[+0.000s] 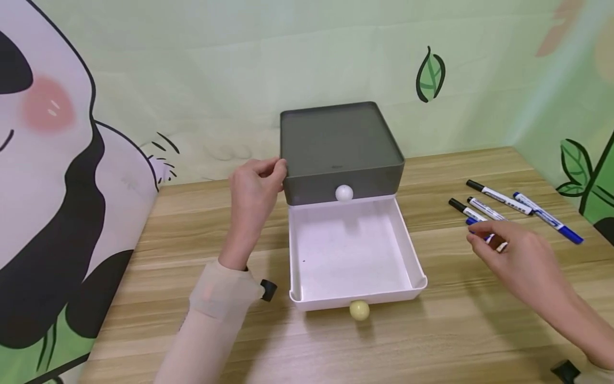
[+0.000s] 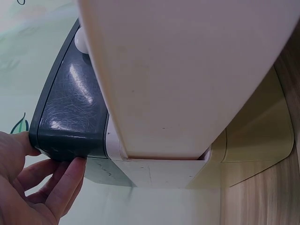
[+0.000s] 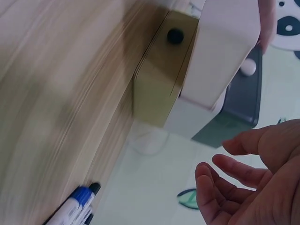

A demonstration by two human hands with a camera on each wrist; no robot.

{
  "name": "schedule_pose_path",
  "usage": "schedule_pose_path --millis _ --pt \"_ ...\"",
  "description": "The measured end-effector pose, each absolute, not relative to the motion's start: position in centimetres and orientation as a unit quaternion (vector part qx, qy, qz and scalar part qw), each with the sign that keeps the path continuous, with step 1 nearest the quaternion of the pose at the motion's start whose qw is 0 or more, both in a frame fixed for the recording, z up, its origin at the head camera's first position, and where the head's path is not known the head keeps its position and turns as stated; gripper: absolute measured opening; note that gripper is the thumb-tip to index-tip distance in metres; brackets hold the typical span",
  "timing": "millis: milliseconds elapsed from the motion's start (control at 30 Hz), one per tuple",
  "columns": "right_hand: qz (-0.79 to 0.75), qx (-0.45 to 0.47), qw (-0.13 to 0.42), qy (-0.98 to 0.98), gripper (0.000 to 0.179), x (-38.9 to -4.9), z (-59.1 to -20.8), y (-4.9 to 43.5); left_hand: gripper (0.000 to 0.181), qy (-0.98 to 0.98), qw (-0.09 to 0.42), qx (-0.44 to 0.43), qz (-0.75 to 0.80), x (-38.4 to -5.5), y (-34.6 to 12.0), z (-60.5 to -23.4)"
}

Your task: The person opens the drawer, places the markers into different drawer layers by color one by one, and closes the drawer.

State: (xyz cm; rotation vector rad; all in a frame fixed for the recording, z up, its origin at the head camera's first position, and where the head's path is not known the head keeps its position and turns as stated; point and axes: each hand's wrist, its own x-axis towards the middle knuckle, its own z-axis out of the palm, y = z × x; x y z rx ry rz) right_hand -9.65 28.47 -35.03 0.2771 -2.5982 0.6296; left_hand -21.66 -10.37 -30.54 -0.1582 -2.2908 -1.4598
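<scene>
A stacked desktop drawer organizer has a dark grey top tier [image 1: 340, 138] with a white knob [image 1: 344, 193]. Below it, a white drawer [image 1: 350, 250] with a yellowish knob [image 1: 359, 310] is pulled out; its inside shows bare. The lowest khaki drawer [image 3: 154, 79] with a black knob [image 3: 175, 36] is pushed in. My left hand [image 1: 254, 202] pinches the grey tier's front left corner, thumb on one side and fingers on the other. To the right, my right hand [image 1: 523, 261] hovers beside the markers [image 1: 508, 200], fingers loosely bent, with nothing between thumb and fingertips.
Several black- and blue-capped markers lie on the wooden table [image 1: 192, 234], right of the organizer; my right hand partly covers some. One blue-capped marker [image 1: 549, 218] lies farthest right. A wall [image 1: 216, 80] with painted pandas and leaves stands close behind the organizer.
</scene>
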Motion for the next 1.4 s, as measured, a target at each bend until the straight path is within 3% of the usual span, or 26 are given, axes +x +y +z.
schedule_pose_path --millis 767,1200,1400 --pt "0.188 0.024 0.140 -0.972 0.028 -15.1 -35.3 34.1 0.024 -0.822 0.214 -0.058 -0.525 -21.7 -10.4 -30.6" --pt "0.150 -0.013 0.070 -0.986 0.027 -18.3 -36.3 37.1 0.024 -0.821 0.216 -0.058 -0.525 -21.8 -10.4 -30.5" --pt "0.134 -0.036 0.011 -0.990 0.032 -19.4 -37.1 38.6 0.023 -0.822 0.215 -0.059 -0.525 -21.7 -10.4 -30.5"
